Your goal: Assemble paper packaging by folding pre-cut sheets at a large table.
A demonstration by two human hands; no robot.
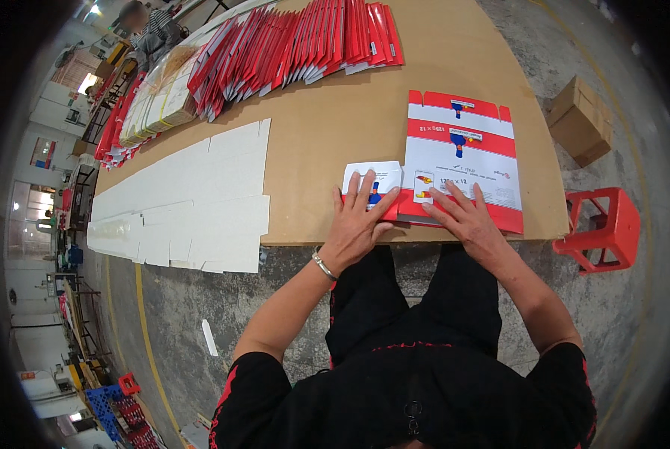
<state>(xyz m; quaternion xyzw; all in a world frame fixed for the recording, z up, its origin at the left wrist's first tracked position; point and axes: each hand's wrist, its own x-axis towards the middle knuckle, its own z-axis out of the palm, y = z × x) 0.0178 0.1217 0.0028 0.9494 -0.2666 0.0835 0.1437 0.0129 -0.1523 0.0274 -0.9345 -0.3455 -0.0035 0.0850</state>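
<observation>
A flat red-and-white printed carton [462, 168] lies at the table's near edge, with notched flaps along its far side. My left hand [356, 227] rests on its smaller left panel [384, 173], fingers stretched out and pressing on the white and red print. On the main panel, near its lower edge, my right hand [467, 227] lies with fingers spread. Neither hand is wrapped round anything. My palms and fingers cover part of the carton's near edge and the fold between its two panels.
Overlapping white cardboard blanks [193, 202] lie left on the table [327, 112]. A long row of folded red-and-white cartons [305, 41] leans at the back, beside a strapped white bundle [159, 112]. Right of the table are a red stool [612, 224] and brown box [582, 123]. A person [151, 30] is far left.
</observation>
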